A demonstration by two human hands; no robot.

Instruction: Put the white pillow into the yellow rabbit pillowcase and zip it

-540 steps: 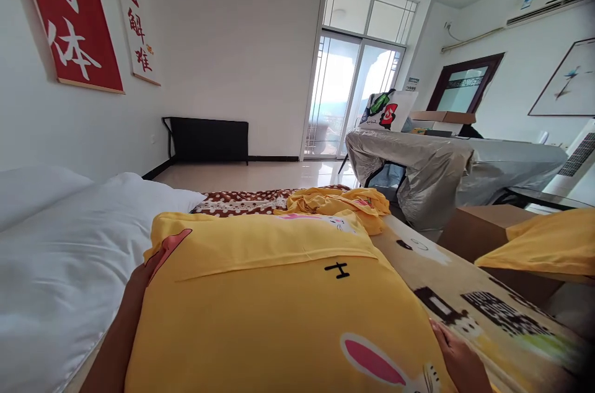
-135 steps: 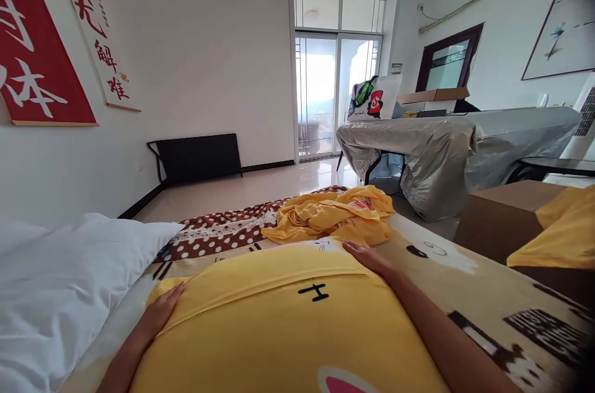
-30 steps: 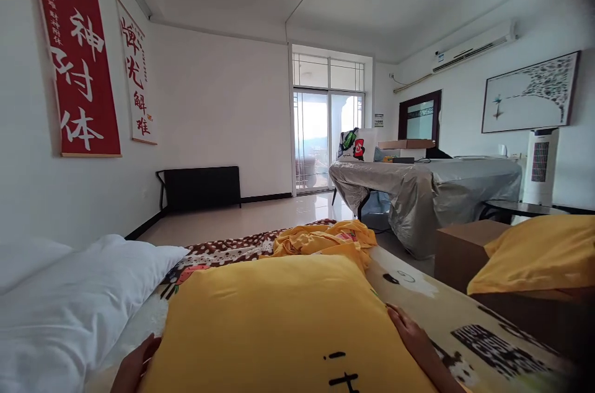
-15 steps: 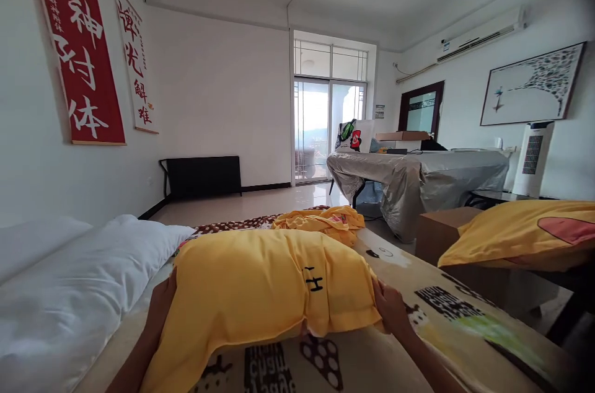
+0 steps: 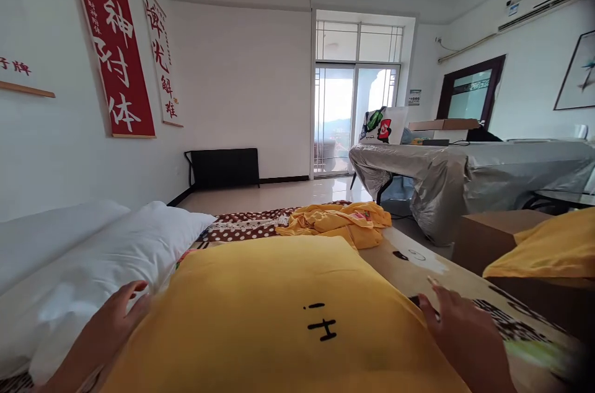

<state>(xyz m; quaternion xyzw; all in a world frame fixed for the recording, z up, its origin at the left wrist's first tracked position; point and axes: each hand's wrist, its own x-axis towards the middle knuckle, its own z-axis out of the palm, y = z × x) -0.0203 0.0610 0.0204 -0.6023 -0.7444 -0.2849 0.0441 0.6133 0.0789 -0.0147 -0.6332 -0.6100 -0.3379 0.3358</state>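
Observation:
A plump yellow pillow [image 5: 260,306] with black "Hi" lettering lies in front of me on the patterned bedding, its near end cut off by the frame. My left hand [image 5: 114,318] is at its left side, fingers apart, close to the white pillows. On the right side, my right hand [image 5: 458,322] is spread beside the pillow's edge, over the bedding [image 5: 409,256]. Neither hand grips the cloth. Crumpled yellow fabric [image 5: 339,222] lies just beyond the pillow.
White pillows [image 5: 139,250] lie along the left. At right, another yellow pillow [image 5: 553,247] rests by a cardboard box [image 5: 488,238]. Farther back stands a table under a silvery cover [image 5: 432,176], with a bag [image 5: 383,125] and boxes on it. A black folded panel [image 5: 225,168] leans at the wall.
Both hands have let go of the yellow pillow's sides and opened outward. The pillow now lies flatter and smoother, nearer to me. My view has turned left.

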